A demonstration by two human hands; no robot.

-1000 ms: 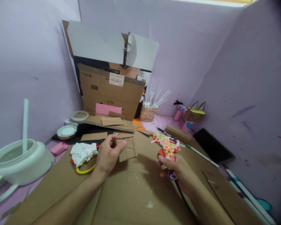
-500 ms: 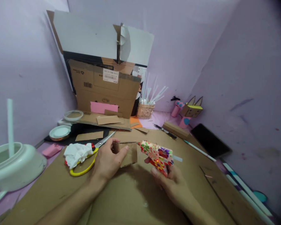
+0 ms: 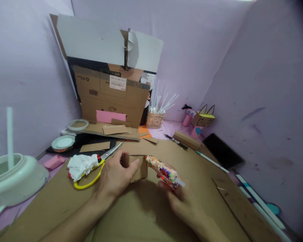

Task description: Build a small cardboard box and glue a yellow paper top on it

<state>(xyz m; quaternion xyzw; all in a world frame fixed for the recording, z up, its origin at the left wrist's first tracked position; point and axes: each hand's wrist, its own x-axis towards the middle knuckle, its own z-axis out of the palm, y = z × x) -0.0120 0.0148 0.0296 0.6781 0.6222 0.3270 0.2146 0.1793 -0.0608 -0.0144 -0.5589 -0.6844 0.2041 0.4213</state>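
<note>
My left hand [image 3: 116, 176] is closed on a small cardboard piece [image 3: 139, 168], held upright on the big cardboard sheet [image 3: 141, 215] with thumb in front and fingers behind. My right hand [image 3: 184, 201] grips a flower-patterned glue gun [image 3: 163, 170]. The gun is tilted, its nozzle touching the top right edge of the small cardboard piece. A clear glue stick juts from the gun's rear.
Yellow-handled scissors [image 3: 92, 176] and crumpled white tissue [image 3: 81, 164] lie left of my hand. A white bowl [image 3: 15, 178] with a stick stands far left. Cardboard boxes [image 3: 111, 97], a basket of glue sticks [image 3: 155, 119], paper figures [image 3: 200, 122] and a dark phone [image 3: 222, 151] sit behind and to the right.
My right hand has brought the glue gun leftward and down from over the sheet until its nozzle meets the small cardboard piece. My left hand has kept the piece in place.
</note>
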